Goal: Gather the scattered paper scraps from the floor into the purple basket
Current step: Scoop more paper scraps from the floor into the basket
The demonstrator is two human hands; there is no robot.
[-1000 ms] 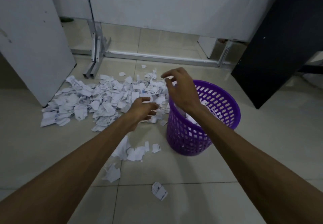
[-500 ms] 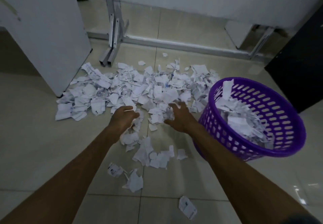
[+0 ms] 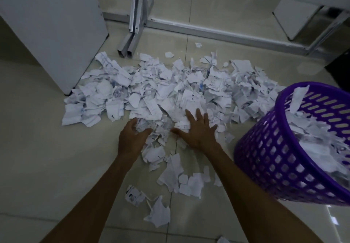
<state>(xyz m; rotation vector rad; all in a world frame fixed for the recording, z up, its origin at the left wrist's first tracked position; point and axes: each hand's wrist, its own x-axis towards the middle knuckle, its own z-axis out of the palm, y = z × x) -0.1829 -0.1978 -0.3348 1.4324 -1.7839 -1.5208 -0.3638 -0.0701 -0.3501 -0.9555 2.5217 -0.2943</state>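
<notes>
Our right hand (image 3: 198,131) lies flat, fingers spread, on the paper scraps (image 3: 170,93). Our left hand (image 3: 132,135) curls its grip around some scraps. The purple basket (image 3: 280,159) stands right.

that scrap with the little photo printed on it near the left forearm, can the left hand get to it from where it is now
Probably yes. The photo scrap lies alone on bare tile beside the left forearm, with nothing over it. The left hand is busy up in the paper pile, so it would need to pull back first.
</notes>
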